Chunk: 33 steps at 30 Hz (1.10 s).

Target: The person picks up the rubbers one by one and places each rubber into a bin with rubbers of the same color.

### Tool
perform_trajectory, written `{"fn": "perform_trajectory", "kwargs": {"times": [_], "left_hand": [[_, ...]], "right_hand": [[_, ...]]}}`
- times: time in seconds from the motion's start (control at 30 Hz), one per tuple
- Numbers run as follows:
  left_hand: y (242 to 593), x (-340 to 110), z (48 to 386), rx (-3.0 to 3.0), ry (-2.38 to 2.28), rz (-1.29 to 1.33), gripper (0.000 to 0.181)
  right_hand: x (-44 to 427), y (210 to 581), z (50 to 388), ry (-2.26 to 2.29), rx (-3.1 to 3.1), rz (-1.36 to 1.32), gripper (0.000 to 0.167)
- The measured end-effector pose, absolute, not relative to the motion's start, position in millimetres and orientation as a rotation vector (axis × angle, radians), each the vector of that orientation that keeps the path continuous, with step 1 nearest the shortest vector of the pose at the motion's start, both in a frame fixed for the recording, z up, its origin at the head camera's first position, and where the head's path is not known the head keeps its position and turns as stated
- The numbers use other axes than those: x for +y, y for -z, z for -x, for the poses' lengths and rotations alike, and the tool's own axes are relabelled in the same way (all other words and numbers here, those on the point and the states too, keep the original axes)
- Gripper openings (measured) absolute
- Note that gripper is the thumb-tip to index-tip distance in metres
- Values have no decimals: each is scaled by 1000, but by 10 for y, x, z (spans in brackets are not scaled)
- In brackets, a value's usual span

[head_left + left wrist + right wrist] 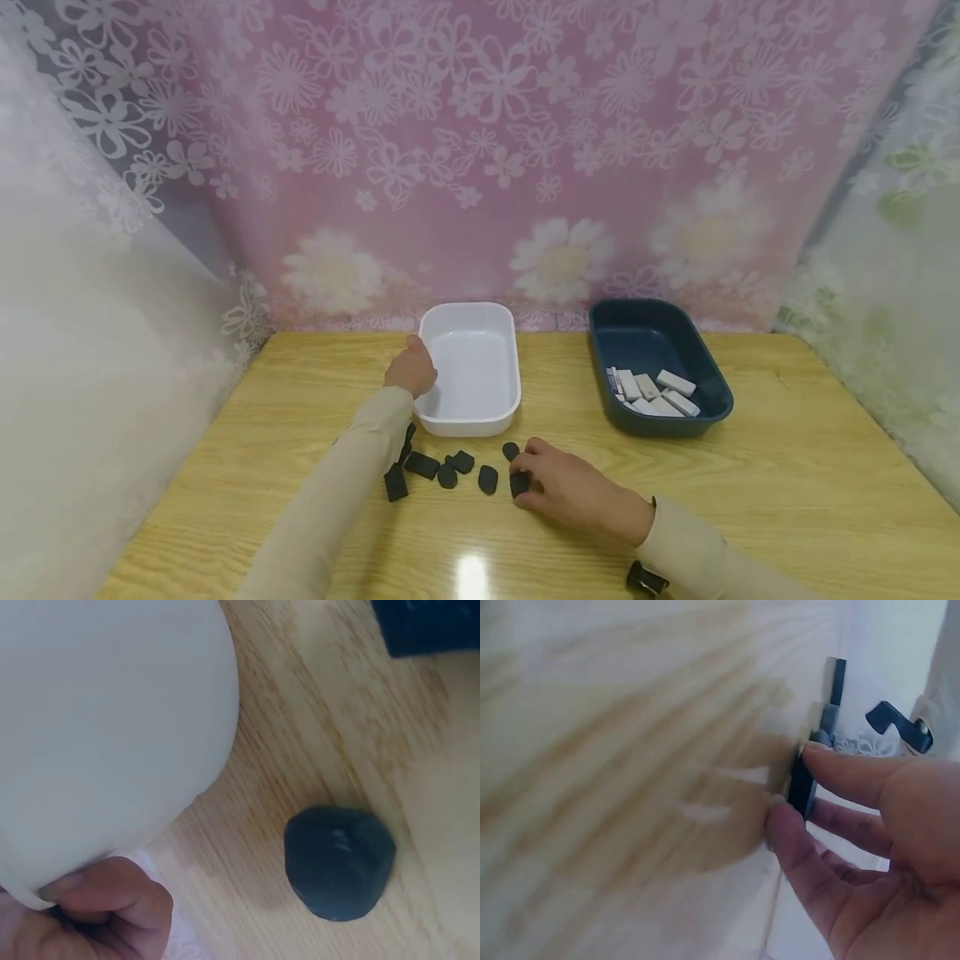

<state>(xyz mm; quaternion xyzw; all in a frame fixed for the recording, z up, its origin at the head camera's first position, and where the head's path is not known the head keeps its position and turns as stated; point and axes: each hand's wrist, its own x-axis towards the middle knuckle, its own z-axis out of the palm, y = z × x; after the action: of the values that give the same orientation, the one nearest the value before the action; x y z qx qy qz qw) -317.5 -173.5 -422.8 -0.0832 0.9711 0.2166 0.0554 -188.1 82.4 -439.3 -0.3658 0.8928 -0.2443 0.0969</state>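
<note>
A person in pale beige sleeves works with both bare hands at a light, wood-grained table (810, 467), the left hand (412, 369) grasping the left rim of a white, rounded rectangular plastic tray (480, 427) and the right hand (573, 492) pinching a small, flat, matte black piece (520, 484) between thumb and fingertips. The pinched piece is at or just above the tabletop, in front of the white tray and slightly to its right; whether it touches the wood cannot be told. Just beyond the right hand's fingers lies a small round black piece (511, 451), while a rounded black piece (487, 479) rests a little to the left. Farther left, more dark pieces gather near the tray's front edge, among them a black rectangular slab (422, 465) and a tilted black block (396, 482) close to the left sleeve (337, 483), which partly hides that end of the group. To the right, well apart from the white tray, a navy blue plastic tray (660, 425) holds several white rectangular blocks (677, 383), clustered toward its near end. A pink, flower-printed cloth (450, 200) hangs behind the table.
</note>
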Motion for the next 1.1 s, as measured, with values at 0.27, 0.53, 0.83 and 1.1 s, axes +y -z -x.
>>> {"fn": "perform_trajectory", "kwargs": {"times": [0.27, 0.53, 0.83, 1.1], "left_hand": [[4222, -1764, 3161, 2953, -639, 288, 58], [4231, -1723, 3172, 2963, -661, 283, 57], [4237, -1676, 3148, 2983, -659, 313, 49], [4207, -1704, 3159, 2990, -656, 317, 48]], "right_hand": [[760, 4130, 1954, 937, 2606, 1167, 31], [555, 3855, 2372, 1013, 2782, 1280, 30], [295, 3905, 2834, 619, 2839, 1249, 34], [159, 3956, 2993, 268, 2835, 1192, 24]]}}
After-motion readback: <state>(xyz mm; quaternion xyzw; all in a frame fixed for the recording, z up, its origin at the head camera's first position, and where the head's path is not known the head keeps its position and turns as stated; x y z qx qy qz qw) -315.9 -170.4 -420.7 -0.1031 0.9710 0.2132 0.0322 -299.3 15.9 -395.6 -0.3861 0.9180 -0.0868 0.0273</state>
